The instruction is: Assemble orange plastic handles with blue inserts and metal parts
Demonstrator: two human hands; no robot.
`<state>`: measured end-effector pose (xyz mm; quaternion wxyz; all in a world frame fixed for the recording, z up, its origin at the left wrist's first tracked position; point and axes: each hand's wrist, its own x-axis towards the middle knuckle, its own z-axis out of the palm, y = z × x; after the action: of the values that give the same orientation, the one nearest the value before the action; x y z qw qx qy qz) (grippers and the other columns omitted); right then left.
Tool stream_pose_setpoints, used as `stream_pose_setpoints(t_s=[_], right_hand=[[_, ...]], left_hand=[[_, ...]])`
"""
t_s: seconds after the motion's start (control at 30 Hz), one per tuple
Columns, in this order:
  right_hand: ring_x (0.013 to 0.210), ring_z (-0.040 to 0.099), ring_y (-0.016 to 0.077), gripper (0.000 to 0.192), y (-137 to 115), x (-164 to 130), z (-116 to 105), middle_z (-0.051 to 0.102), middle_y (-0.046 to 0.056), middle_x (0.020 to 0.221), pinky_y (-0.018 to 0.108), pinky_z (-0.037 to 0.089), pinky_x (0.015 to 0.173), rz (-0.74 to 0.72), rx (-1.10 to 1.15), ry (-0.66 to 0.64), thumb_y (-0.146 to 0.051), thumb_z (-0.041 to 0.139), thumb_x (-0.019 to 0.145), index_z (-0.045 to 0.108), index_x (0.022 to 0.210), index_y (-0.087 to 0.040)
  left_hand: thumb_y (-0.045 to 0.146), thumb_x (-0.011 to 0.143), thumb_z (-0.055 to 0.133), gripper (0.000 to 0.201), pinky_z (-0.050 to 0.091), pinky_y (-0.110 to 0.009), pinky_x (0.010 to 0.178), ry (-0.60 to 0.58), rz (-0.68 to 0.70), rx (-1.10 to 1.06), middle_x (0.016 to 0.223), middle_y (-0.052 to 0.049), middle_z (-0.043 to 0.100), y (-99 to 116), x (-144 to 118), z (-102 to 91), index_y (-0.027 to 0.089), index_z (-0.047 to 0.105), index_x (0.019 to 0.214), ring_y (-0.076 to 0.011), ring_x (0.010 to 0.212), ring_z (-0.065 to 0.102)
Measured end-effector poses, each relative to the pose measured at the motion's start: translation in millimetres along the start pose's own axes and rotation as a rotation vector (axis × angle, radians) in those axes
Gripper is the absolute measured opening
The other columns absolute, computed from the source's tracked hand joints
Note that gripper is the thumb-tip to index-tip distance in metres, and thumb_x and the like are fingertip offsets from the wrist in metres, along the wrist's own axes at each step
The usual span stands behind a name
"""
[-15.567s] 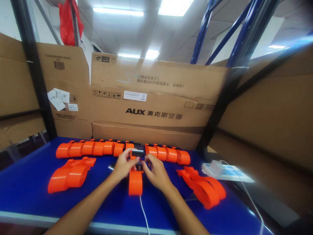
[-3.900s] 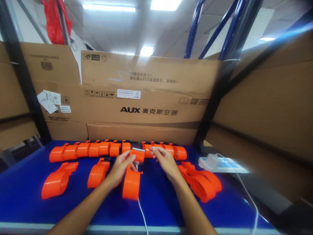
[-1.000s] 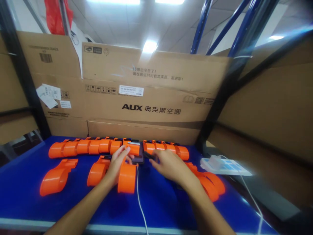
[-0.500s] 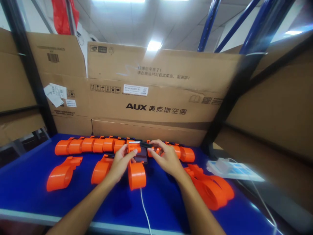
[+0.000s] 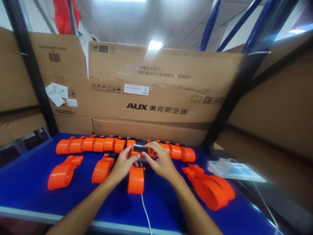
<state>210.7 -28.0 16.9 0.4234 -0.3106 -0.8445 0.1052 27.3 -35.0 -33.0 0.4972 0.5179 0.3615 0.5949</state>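
Observation:
An orange handheld device [image 5: 136, 179] lies in the middle of the blue table [image 5: 29, 195], with a white cable [image 5: 146, 215] running from its near end toward me. My left hand [image 5: 123, 164] grips the device's far end from the left. My right hand [image 5: 160, 161] meets it from the right, and its fingers pinch a small black part [image 5: 139, 148] at the device's head. Whether the black part is seated in the device I cannot tell.
A row of several orange devices [image 5: 93, 144] lines the back of the table below the AUX cardboard boxes [image 5: 156, 107]. Loose orange devices lie at the left [image 5: 62, 169], centre-left [image 5: 102, 167] and right [image 5: 210, 186]. A white power strip [image 5: 232, 169] sits at the right.
My right hand picked up the small black part from the table and brought it to the device's head. Both hands have closed in on the head together.

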Motion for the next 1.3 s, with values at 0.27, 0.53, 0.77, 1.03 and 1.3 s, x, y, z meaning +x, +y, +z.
stream_pose_setpoints(t_s=[0.27,0.53,0.77,1.03,1.3], right_hand=[[0.103,0.060,0.0213,0.034,-0.7,1.4,1.7,0.062,0.009,0.115,0.035,0.048,0.090,0.027,0.012,-0.004,-0.034,0.059,0.092,0.060,0.124,-0.024],[0.069,0.060,0.0190,0.034,20.6,-6.6,-26.7,0.066,0.003,0.074,0.027,0.041,0.061,0.352,-0.249,-0.292,-0.048,0.049,0.094,0.069,0.091,-0.021],[0.086,0.065,0.0245,0.034,23.3,-17.8,-10.2,0.070,0.005,0.095,0.029,0.041,0.066,0.489,-0.455,-0.596,-0.040,0.078,0.069,0.070,0.099,-0.026],[0.072,0.061,0.0180,0.021,32.1,-20.1,-6.9,0.068,0.002,0.083,0.025,0.038,0.060,0.392,-0.315,-0.506,-0.022,0.077,0.067,0.068,0.086,-0.022],[0.092,0.065,0.0234,0.029,34.9,-7.4,-5.5,0.071,0.007,0.106,0.036,0.049,0.084,0.190,0.107,-0.053,-0.037,0.050,0.095,0.067,0.113,-0.021]], left_hand=[[0.037,0.074,0.076,0.047,0.045,-0.025,0.058,-0.033,-0.078,-0.073,0.086,-0.002,0.067,1.0,-2.6,2.4,0.018,0.061,0.115,-0.0106,0.053,0.058],[0.036,0.077,0.073,0.040,0.044,-0.024,0.059,-0.020,-0.108,-0.056,0.082,-0.004,0.068,-2.0,-2.7,0.3,0.015,0.061,0.109,-0.0109,0.055,0.060],[0.037,0.077,0.073,0.041,0.045,-0.025,0.063,-0.024,-0.101,-0.027,0.081,-0.004,0.069,-4.2,-1.4,-1.9,0.016,0.060,0.110,-0.0114,0.056,0.061],[0.038,0.075,0.074,0.040,0.046,-0.026,0.060,-0.065,-0.054,-0.007,0.082,-0.003,0.067,-4.9,0.1,-2.7,0.016,0.062,0.106,-0.0109,0.055,0.059],[0.044,0.077,0.072,0.045,0.044,-0.024,0.056,-0.048,-0.063,0.063,0.083,-0.003,0.068,-10.0,2.3,-3.8,0.017,0.062,0.111,-0.0102,0.052,0.058]])
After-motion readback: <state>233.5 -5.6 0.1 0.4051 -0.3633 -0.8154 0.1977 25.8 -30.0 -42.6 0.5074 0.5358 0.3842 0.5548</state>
